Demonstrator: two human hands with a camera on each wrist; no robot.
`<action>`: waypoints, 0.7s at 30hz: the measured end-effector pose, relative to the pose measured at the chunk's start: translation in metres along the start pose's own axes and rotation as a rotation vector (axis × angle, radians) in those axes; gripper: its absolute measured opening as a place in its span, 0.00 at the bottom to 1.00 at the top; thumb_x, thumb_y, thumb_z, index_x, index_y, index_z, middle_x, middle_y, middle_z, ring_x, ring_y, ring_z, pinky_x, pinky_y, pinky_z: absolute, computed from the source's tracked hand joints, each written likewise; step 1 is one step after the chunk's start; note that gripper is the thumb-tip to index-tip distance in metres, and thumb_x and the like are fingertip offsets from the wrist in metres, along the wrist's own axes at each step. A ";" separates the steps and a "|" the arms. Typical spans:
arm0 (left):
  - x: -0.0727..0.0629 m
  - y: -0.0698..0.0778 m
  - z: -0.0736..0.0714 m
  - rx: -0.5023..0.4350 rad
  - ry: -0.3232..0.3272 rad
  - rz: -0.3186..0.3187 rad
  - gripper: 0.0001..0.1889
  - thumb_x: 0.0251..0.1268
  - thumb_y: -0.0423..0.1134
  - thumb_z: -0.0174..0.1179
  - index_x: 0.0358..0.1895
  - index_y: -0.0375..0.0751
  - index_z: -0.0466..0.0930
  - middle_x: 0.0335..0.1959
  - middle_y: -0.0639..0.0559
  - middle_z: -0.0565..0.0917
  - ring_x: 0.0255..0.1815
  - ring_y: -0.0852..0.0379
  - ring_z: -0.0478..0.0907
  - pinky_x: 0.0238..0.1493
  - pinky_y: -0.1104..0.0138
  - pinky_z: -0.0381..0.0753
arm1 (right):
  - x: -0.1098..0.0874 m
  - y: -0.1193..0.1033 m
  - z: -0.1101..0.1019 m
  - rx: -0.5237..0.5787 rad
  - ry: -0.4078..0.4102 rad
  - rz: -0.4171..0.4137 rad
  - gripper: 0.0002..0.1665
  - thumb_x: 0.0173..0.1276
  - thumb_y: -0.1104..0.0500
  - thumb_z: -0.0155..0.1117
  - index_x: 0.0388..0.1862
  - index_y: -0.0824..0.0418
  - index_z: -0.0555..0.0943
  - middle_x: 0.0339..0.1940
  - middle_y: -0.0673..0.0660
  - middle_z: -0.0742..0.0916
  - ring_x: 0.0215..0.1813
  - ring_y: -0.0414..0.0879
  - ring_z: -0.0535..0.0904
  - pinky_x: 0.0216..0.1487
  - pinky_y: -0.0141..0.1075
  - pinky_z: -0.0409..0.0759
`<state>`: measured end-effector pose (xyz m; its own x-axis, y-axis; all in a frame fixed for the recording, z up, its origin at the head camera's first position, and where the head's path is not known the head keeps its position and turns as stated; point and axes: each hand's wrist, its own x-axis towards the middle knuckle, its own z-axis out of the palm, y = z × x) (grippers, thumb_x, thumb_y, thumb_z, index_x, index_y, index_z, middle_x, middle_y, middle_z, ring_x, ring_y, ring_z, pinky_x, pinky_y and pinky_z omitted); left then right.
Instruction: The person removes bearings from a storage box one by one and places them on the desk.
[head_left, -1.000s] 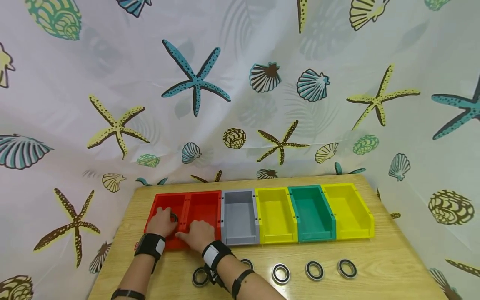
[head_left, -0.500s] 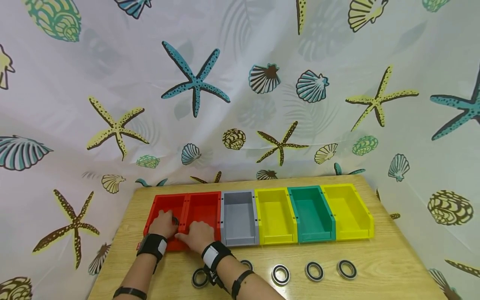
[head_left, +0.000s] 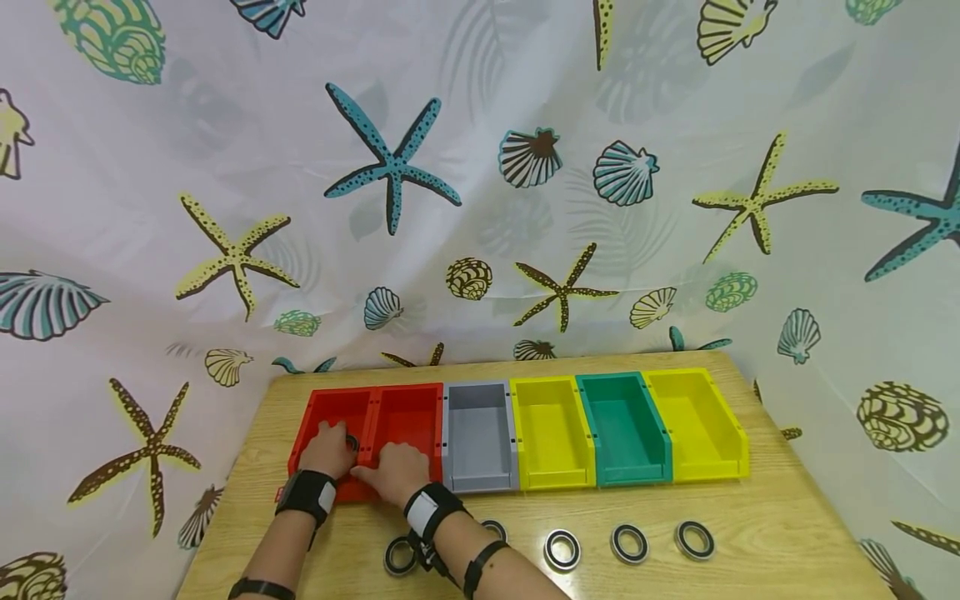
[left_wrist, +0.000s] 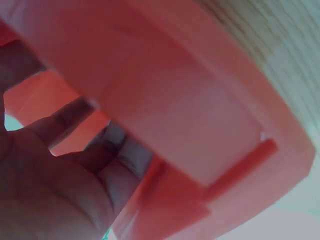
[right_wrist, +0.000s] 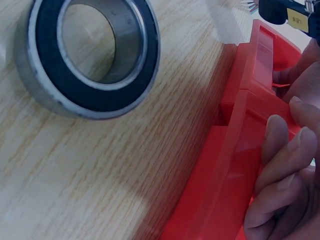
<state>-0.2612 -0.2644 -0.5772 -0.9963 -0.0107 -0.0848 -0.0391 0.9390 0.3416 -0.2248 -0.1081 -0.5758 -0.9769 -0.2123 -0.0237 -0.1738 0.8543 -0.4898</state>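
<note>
My left hand (head_left: 328,450) reaches into the leftmost red bin (head_left: 337,404). It holds a ball bearing (head_left: 352,442), whose dark edge shows at the hand's right side in the head view. In the left wrist view the left hand's bent fingers (left_wrist: 65,120) are inside the bin; the bearing cannot be made out there. My right hand (head_left: 401,473) rests at the front of the second red bin (head_left: 408,412), thumb pointing left towards the shared wall. The right wrist view shows its fingers (right_wrist: 287,150) loosely curled against the bin's front edge, with no object seen between them.
Right of the red bins stand a grey bin (head_left: 480,429), a yellow bin (head_left: 553,429), a green bin (head_left: 622,429) and another yellow bin (head_left: 693,417). Several bearings (head_left: 562,550) lie in front on the wooden table (head_left: 765,508). A patterned curtain (head_left: 480,208) hangs behind.
Over the last second my left hand has shifted slightly right and nearer within the leftmost red bin, the bearing moving with it. My right hand stays in place.
</note>
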 end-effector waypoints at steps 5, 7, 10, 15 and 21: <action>-0.009 0.009 -0.015 -0.029 0.039 0.017 0.16 0.65 0.33 0.61 0.50 0.22 0.76 0.45 0.25 0.72 0.26 0.41 0.76 0.33 0.45 0.82 | -0.001 -0.001 0.001 -0.005 -0.008 0.001 0.39 0.64 0.28 0.67 0.09 0.53 0.69 0.08 0.48 0.64 0.15 0.43 0.65 0.19 0.33 0.61; -0.010 0.012 -0.021 -0.028 0.044 0.021 0.19 0.65 0.33 0.61 0.53 0.21 0.76 0.47 0.25 0.73 0.26 0.41 0.76 0.35 0.44 0.82 | 0.000 -0.001 0.001 -0.004 -0.010 0.001 0.39 0.64 0.28 0.67 0.09 0.53 0.69 0.08 0.48 0.64 0.14 0.43 0.65 0.18 0.33 0.60; -0.013 0.017 -0.028 -0.033 0.071 0.027 0.20 0.65 0.33 0.62 0.55 0.21 0.76 0.46 0.26 0.74 0.26 0.41 0.77 0.37 0.44 0.83 | 0.000 -0.001 0.000 0.004 -0.006 0.003 0.39 0.64 0.29 0.67 0.09 0.53 0.68 0.08 0.48 0.63 0.14 0.43 0.64 0.18 0.33 0.59; -0.027 0.028 -0.036 -0.078 0.179 0.054 0.18 0.66 0.32 0.63 0.55 0.23 0.78 0.45 0.29 0.78 0.29 0.42 0.79 0.37 0.45 0.84 | -0.002 -0.002 -0.002 0.013 -0.011 0.008 0.40 0.64 0.29 0.68 0.08 0.54 0.67 0.07 0.48 0.62 0.13 0.43 0.63 0.18 0.33 0.58; -0.053 0.040 -0.041 -0.150 0.315 0.070 0.12 0.68 0.32 0.62 0.50 0.28 0.83 0.40 0.36 0.81 0.29 0.47 0.77 0.32 0.52 0.82 | -0.004 -0.002 -0.003 -0.003 -0.007 0.007 0.39 0.65 0.29 0.66 0.08 0.53 0.69 0.07 0.48 0.63 0.14 0.43 0.65 0.20 0.33 0.59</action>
<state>-0.2133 -0.2407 -0.5206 -0.9707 -0.0754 0.2281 0.0427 0.8803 0.4725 -0.2214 -0.1077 -0.5718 -0.9772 -0.2097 -0.0338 -0.1671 0.8571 -0.4872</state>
